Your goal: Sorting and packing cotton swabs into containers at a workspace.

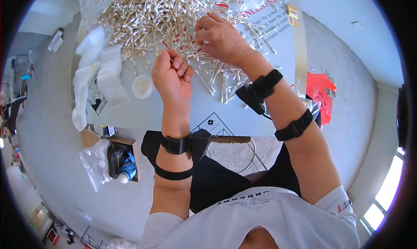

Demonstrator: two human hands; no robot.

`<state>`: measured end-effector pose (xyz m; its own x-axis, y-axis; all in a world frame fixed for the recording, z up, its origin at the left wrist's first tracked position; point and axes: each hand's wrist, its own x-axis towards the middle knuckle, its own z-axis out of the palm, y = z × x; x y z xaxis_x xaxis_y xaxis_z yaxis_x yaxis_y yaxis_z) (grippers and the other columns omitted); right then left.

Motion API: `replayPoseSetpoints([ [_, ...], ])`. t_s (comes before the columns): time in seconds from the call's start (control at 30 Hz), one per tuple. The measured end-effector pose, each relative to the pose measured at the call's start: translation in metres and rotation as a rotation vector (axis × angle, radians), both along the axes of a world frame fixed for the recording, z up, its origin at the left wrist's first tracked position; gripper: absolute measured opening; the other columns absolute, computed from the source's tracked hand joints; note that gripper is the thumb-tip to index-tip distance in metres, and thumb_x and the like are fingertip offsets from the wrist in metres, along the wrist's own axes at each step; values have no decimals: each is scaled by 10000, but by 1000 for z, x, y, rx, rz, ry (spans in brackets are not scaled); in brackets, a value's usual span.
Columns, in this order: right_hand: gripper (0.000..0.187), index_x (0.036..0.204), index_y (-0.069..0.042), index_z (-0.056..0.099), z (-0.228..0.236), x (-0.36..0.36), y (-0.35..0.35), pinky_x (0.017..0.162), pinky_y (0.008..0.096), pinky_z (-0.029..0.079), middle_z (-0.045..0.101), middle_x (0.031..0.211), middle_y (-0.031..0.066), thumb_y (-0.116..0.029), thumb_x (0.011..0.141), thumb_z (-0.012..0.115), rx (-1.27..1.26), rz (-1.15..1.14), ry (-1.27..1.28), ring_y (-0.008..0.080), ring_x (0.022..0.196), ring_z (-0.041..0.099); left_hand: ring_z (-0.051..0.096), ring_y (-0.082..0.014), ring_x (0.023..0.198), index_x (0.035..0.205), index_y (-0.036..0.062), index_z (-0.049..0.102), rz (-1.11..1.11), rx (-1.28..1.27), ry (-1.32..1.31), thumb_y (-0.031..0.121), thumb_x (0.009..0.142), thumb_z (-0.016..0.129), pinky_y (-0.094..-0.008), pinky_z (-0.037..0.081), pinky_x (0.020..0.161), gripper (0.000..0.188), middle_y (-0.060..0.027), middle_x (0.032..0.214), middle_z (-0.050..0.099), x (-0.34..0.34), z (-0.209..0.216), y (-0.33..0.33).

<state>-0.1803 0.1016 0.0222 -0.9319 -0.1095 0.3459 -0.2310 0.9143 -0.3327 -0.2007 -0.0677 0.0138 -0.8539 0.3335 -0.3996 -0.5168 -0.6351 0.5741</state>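
Note:
A large heap of cotton swabs (139,16) with white tips and pale wooden sticks spreads over the far part of the table. My left hand (172,75) is at the near edge of the heap, palm turned up and fingers curled in. Whatever lies inside its fingers is too hidden to name. Over the right side of the heap, my right hand (221,38) has its thumb and fingers drawn together, back of the hand up. Its fingertips are at the swabs, and what they pinch cannot be made out. Loose swabs (226,81) lie below my right hand.
A small round white dish (142,87) stands left of my left hand, beside white plastic sleeves (113,73). A small yellow packet (292,15) lies at the far right. Below the table's left side is an open box (134,157); a red bag (319,97) is at the right.

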Motion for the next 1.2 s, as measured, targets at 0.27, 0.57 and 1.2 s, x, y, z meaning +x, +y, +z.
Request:
replayPoseSetpoints([
  [0.27,20,851,-33,669,20,0,12,704,247,473,628,814,15,-47,839,678,-1100,-232,77,106,734,571,327,-88,508,869,51,542,11,-21,-26,266,1005,446,-244,289,429,272,16,620,382,1,4,-2],
  [0.57,64,856,-2,677,36,16,19,551,213,410,602,707,24,-62,836,663,-1451,-280,-108,53,621,511,357,-88,536,873,32,518,-79,18,31,236,997,469,-246,321,448,244,-8,657,408,0,1,-1],
  [1.2,84,815,4,694,34,13,-44,634,230,461,653,760,3,-73,796,722,-971,-158,-141,66,697,570,529,-163,560,881,19,548,-116,55,162,248,1012,441,-281,404,474,285,-82,692,578,3,1,8],
])
